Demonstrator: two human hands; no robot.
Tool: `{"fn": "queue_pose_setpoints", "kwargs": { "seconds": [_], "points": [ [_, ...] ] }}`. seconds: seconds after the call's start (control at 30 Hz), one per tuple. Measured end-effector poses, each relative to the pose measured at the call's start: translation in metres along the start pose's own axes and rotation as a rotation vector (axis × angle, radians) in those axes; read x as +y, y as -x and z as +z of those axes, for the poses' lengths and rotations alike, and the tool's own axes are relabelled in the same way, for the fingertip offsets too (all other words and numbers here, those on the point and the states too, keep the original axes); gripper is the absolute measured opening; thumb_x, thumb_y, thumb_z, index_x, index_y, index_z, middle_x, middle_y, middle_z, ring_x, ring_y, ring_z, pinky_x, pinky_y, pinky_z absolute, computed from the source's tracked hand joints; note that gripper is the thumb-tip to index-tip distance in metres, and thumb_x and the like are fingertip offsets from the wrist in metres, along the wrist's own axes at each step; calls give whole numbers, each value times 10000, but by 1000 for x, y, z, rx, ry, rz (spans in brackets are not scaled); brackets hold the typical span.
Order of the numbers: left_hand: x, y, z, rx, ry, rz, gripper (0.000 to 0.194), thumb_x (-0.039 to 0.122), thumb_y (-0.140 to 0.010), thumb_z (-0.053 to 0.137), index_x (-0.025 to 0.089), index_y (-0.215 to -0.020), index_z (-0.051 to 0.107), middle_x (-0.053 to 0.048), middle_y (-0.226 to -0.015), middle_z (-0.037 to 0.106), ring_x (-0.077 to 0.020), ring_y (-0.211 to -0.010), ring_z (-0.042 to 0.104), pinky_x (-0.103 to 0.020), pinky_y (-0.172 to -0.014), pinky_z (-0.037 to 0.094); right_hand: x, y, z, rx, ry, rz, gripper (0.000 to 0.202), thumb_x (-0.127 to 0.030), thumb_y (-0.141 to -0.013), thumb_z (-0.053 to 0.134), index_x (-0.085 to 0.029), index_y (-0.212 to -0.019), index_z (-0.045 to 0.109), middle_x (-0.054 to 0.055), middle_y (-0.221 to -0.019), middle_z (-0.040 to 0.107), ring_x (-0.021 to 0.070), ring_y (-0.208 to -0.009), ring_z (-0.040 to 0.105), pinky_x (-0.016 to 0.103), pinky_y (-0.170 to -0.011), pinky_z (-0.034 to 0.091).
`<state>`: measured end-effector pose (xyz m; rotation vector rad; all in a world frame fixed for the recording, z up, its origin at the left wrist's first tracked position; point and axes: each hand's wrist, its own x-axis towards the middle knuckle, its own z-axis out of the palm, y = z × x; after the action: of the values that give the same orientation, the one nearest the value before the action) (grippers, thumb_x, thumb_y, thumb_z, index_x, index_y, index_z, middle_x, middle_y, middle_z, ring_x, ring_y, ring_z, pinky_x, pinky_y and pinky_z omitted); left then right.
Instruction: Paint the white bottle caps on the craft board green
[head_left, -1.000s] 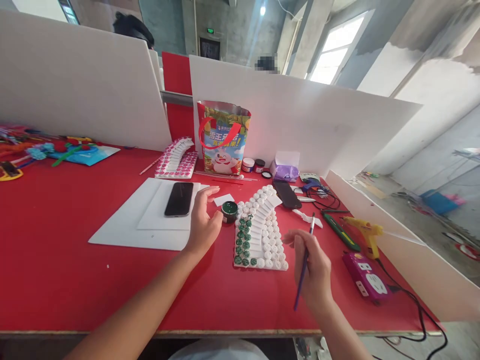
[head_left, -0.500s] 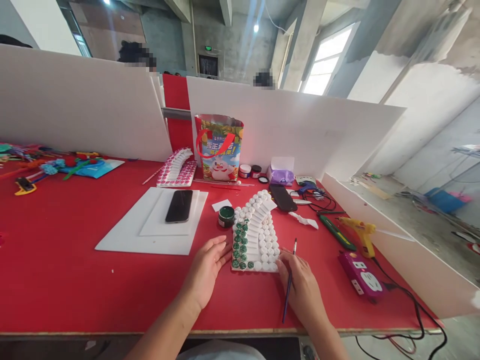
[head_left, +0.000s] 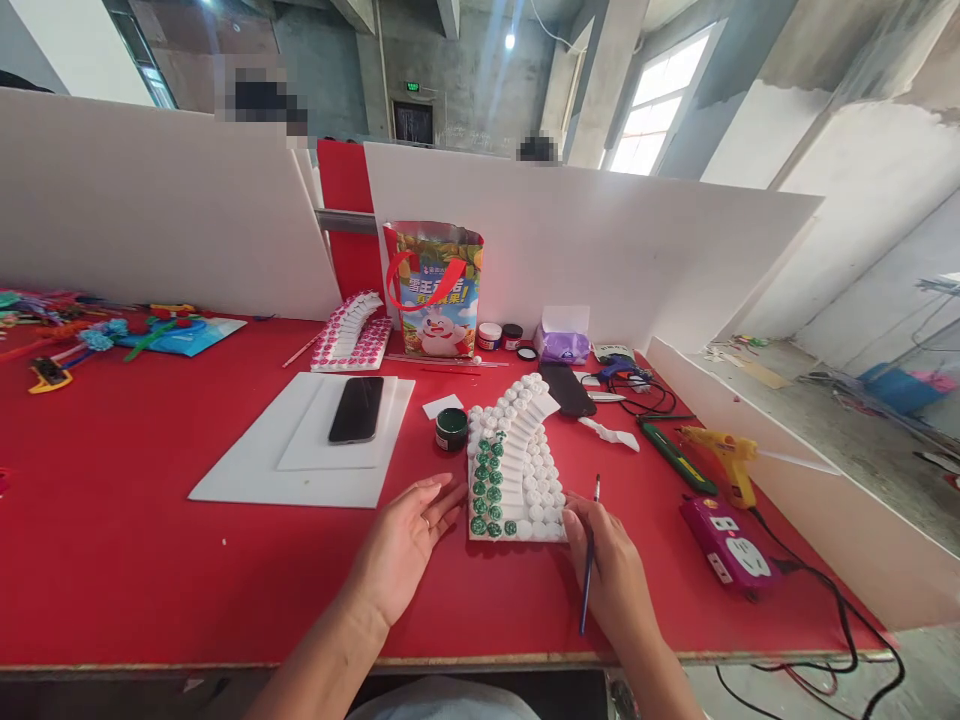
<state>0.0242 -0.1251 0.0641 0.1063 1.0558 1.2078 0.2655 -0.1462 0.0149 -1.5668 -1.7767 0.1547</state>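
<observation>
In front of me lies a white board covered with rolled white rosettes point(head_left: 534, 470), with a curved strip of overlapping white pieces point(head_left: 511, 455) running through it. Several rosettes on its left side are painted green point(head_left: 480, 490). My left hand point(head_left: 409, 540) is open beside the board's left edge, fingers spread. My right hand point(head_left: 611, 550) holds a slim paintbrush point(head_left: 587, 585), bristles pointing away from me, and its fingertips are at the board's lower right edge. Just beyond the board's left side stands an open jar of dark green paint point(head_left: 451, 430).
A phone point(head_left: 356, 410) rests on white sheets point(head_left: 247, 470) at left. Behind are a pink-and-white rosette board point(head_left: 351, 335), a gift bag point(head_left: 439, 300) and a tissue pack point(head_left: 564, 345). To the right lie a green cutter point(head_left: 675, 460), a yellow glue gun point(head_left: 724, 455) and a purple power strip point(head_left: 727, 548).
The rosette board has shifted slightly to the right on the table, and my right hand with the paintbrush has moved right too. My left hand stays open beside it. The view has shifted slightly.
</observation>
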Motion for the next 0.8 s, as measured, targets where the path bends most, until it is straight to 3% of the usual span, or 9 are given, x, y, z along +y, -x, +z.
{"fn": "queue_pose_setpoints", "kwargs": {
  "seconds": [0.27,0.5,0.67,0.8],
  "points": [
    [-7,-3,-7,-55,-107,40,119,126,-867,599,154,-860,714,-143,-1096,774,-278,-1107,748,-458,-1090,559,1,-1,0,43,8,-54,379,-488,-1067,415,-240,-918,660,111,-951,798,271,-846,770,368,-700,614],
    [-13,-1,-15,-118,-156,85,74,168,-827,677,143,-877,726,-147,-1076,767,-292,-1150,722,-440,-1096,549,0,0,-2,93,52,-202,297,-411,-1062,472,-237,-924,669,92,-931,807,264,-820,784,361,-690,625],
    [-19,4,-23,-98,-260,123,257,274,-717,820,158,-927,727,-135,-1075,760,-319,-1187,693,-453,-1117,519,-3,2,-3,87,48,-220,283,-386,-1062,483,-236,-928,681,92,-930,813,260,-813,787,349,-668,627],
    [-19,4,-30,-151,-306,119,400,366,-669,883,167,-986,740,-143,-1180,755,-330,-1239,668,-436,-1147,488,-5,2,-5,79,50,-229,268,-356,-1064,481,-234,-920,672,89,-914,808,253,-802,781,347,-673,622]
  ]
}}
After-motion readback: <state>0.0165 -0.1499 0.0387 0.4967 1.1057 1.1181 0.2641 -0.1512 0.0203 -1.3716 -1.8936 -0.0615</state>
